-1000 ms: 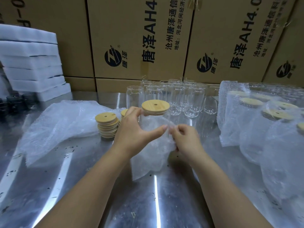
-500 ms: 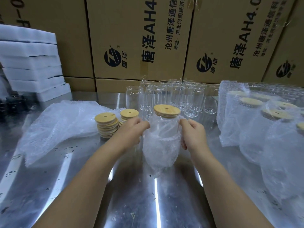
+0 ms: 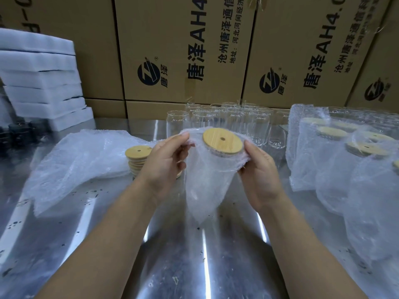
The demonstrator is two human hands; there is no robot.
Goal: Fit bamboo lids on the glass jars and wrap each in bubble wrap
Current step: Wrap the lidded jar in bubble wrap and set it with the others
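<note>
Lidded jar (image 3: 212,167) hangs in its bubble-wrap sleeve (image 3: 203,201) off the table (image 3: 172,262), axis near upright, between left hand (image 3: 166,162) and right hand (image 3: 260,171) (equally near), both pinching the sleeve's mouth.

A speckled stainless-steel table (image 3: 86,244) carries loose bubble wrap (image 3: 75,160) at nine o'clock, with a stack of bamboo lids (image 3: 138,151) just beside it. Empty glass jars (image 3: 257,126) stand at twelve, wrapped lidded jars (image 3: 345,169) at three, and white foam slabs (image 3: 43,87) at ten.
</note>
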